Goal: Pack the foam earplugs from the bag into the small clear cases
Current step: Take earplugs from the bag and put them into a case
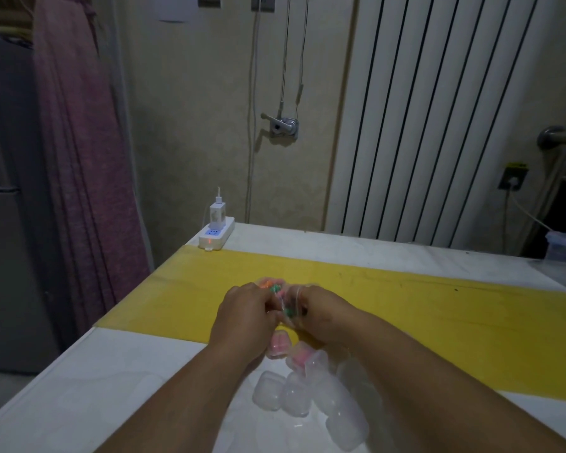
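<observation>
Both hands hold a clear plastic bag (283, 297) of orange, green and pink foam earplugs over the yellow mat (190, 299). My left hand (245, 313) grips the bag's left side and my right hand (321, 310) grips its right side. Below the hands lie several small clear cases (268, 390) on the white table. Two cases (279, 344) nearest the hands show pink earplugs inside. The fingers hide most of the bag.
A white power strip (217, 237) with a plugged charger sits at the table's far left corner. A radiator stands behind the table on the right, a curtain hangs on the left. The table's left edge (79, 341) runs diagonally.
</observation>
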Demonstrator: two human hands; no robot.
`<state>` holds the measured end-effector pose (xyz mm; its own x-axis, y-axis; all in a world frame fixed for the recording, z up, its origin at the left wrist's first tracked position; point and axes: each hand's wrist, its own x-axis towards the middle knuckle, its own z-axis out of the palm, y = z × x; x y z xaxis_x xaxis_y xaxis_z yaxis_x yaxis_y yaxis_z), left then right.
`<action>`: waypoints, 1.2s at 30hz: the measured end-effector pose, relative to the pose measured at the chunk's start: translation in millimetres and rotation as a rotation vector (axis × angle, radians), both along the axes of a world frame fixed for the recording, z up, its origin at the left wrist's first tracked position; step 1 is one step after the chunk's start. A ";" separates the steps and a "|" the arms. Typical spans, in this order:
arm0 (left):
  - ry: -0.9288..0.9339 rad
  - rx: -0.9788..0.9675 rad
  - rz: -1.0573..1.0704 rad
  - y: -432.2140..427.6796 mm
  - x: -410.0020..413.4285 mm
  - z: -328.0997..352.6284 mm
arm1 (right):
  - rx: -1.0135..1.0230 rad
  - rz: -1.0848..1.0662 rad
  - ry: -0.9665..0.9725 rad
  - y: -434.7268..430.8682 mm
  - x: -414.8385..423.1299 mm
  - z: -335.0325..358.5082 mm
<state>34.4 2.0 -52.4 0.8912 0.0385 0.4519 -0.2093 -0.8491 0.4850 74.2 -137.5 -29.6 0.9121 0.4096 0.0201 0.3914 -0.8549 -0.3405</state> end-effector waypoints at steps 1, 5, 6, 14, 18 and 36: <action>-0.001 0.001 0.001 0.0 0.0 0.2 | -0.019 -0.003 0.016 -0.6 -2.8 1.8; 0.013 -0.013 -0.006 0.1 0.3 1.0 | 0.006 0.006 -0.007 -11.0 -9.9 6.1; 0.015 -0.016 -0.007 0.3 0.6 0.9 | 0.012 0.017 -0.008 -11.8 -12.2 7.7; 0.010 0.030 0.003 -1.0 -0.4 1.5 | 0.023 -0.182 -0.027 -16.7 -21.5 18.4; 0.012 0.013 0.014 -0.8 -0.2 1.9 | 0.275 -0.223 0.023 -10.8 -20.7 19.0; 0.004 -0.018 -0.001 -0.7 1.8 -1.1 | 0.071 -0.317 -0.159 -36.1 -24.2 26.5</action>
